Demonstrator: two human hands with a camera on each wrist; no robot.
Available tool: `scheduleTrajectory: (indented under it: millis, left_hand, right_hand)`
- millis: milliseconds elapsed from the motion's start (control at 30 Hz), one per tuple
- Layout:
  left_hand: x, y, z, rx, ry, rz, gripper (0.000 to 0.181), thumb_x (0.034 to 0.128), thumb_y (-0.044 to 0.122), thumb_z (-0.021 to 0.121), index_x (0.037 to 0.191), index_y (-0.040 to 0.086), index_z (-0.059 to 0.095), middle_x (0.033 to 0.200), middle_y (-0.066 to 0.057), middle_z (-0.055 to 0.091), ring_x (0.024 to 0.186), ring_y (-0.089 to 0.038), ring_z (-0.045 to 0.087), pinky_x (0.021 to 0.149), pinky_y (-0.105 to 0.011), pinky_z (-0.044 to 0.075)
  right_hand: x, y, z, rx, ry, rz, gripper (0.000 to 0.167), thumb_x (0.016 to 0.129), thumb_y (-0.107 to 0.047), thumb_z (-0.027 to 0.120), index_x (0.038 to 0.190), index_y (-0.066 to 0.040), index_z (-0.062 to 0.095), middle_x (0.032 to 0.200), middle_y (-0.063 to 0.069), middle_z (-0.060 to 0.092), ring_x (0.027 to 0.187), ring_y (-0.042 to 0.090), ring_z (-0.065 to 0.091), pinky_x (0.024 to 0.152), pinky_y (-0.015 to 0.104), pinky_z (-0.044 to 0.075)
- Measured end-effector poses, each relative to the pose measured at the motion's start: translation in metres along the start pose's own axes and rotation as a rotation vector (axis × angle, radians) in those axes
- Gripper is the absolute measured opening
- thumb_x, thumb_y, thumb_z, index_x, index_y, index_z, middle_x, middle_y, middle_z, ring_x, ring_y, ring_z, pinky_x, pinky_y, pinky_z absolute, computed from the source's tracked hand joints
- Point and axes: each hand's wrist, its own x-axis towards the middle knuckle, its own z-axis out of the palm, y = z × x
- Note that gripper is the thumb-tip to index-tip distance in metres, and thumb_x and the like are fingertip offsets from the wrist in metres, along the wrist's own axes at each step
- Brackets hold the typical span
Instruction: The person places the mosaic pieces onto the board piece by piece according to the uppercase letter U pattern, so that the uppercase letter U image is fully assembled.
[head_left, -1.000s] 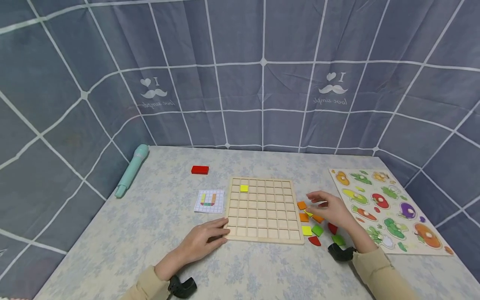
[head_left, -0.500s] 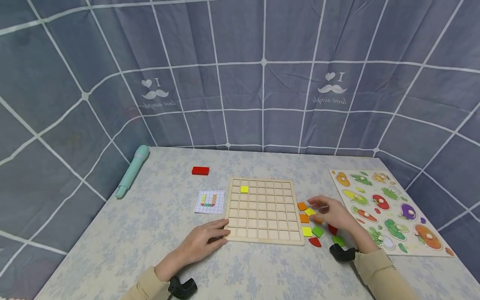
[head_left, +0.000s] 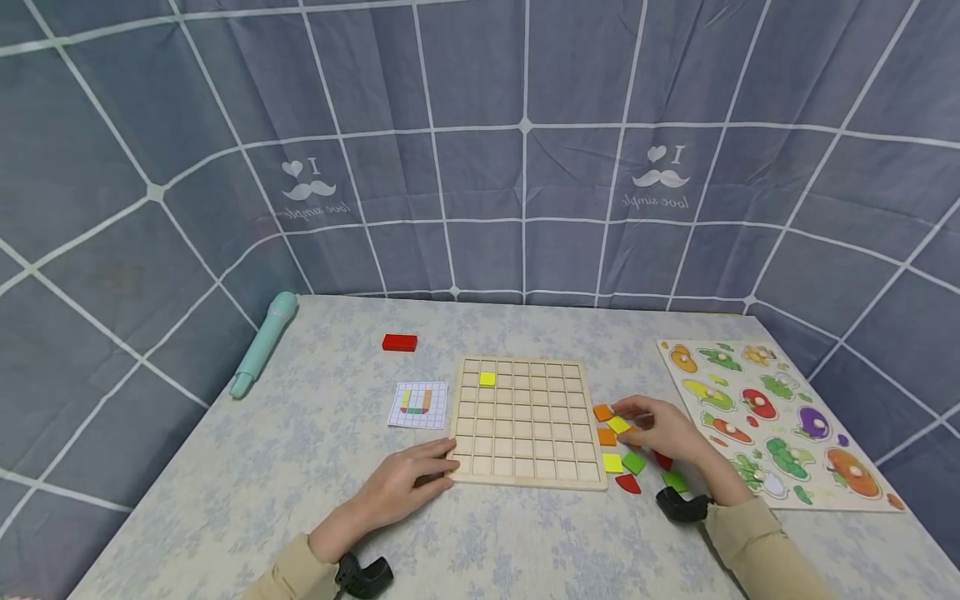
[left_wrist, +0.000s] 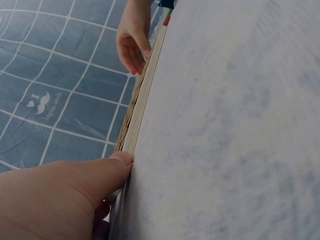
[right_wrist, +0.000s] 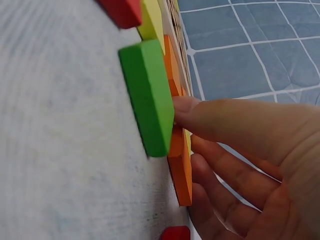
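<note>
A wooden grid board (head_left: 528, 425) lies flat on the table, with one yellow tile (head_left: 487, 380) in its upper left part. My left hand (head_left: 412, 482) rests its fingertips and thumb against the board's lower left edge; in the left wrist view the thumb (left_wrist: 107, 172) presses that edge. Right of the board my right hand (head_left: 663, 427) pinches a square yellow tile (head_left: 618, 424) between thumb and index finger, down among the loose tiles. In the right wrist view a green tile (right_wrist: 147, 97) and an orange tile (right_wrist: 181, 175) stand close to the thumb.
More loose orange, yellow (head_left: 612, 462), green and red (head_left: 628, 483) tiles lie around the right hand. A pattern card (head_left: 417, 405) and a red block (head_left: 400, 342) are left of the board. A teal microphone (head_left: 264, 343) lies far left, a vegetable puzzle board (head_left: 780, 425) far right.
My right hand has lowered slightly, and its index finger has come nearer the thumb around the yellow tile, which now shows more fully. The left hand has stayed on the board's edge.
</note>
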Motion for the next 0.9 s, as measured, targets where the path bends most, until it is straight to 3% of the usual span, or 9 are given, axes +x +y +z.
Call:
scheduleTrajectory:
  millis: [633, 900]
  left_hand:
    - [0.0, -0.001, 0.001, 0.016, 0.005, 0.011, 0.031, 0.0923, 0.026, 0.062, 0.116, 0.008, 0.068, 0.134, -0.01, 0.054, 0.124, -0.024, 0.049, 0.098, -0.038, 0.046]
    - [-0.001, -0.001, 0.0, 0.007, -0.011, -0.008, 0.033, 0.0936, 0.029, 0.06, 0.117, 0.008, 0.068, 0.135, -0.01, 0.052, 0.125, -0.025, 0.048, 0.099, -0.038, 0.046]
  right_hand:
    - [0.004, -0.005, 0.0, -0.005, 0.066, 0.065, 0.043, 0.08, -0.026, 0.077, 0.114, -0.005, 0.063, 0.107, 0.009, 0.062, 0.096, 0.027, 0.059, 0.083, 0.042, 0.053]
    - [0.021, -0.031, 0.0, 0.049, 0.128, 0.072, 0.05, 0.08, -0.031, 0.077, 0.12, -0.007, 0.06, 0.11, 0.009, 0.061, 0.098, 0.027, 0.059, 0.084, 0.042, 0.053]
